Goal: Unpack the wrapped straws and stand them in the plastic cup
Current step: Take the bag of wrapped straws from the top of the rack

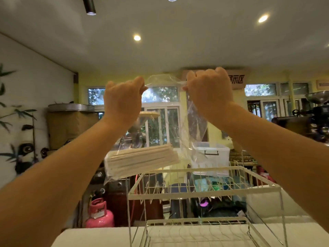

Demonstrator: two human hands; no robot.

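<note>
A clear plastic bag [194,122] hangs in the air in front of me, held up at head height. My left hand [122,102] pinches the bag's top edge on the left, and my right hand [210,93] pinches the same edge on the right. A bundle of paper-wrapped straws [142,160] lies slanted at the bottom of the bag, its left end lower. The plastic cup is not in view.
A white wire dish rack [201,193] stands on the white counter [99,236] right below the bag. Beyond the counter are a pink gas cylinder [99,214], a clear storage box [211,154] and windows at the back.
</note>
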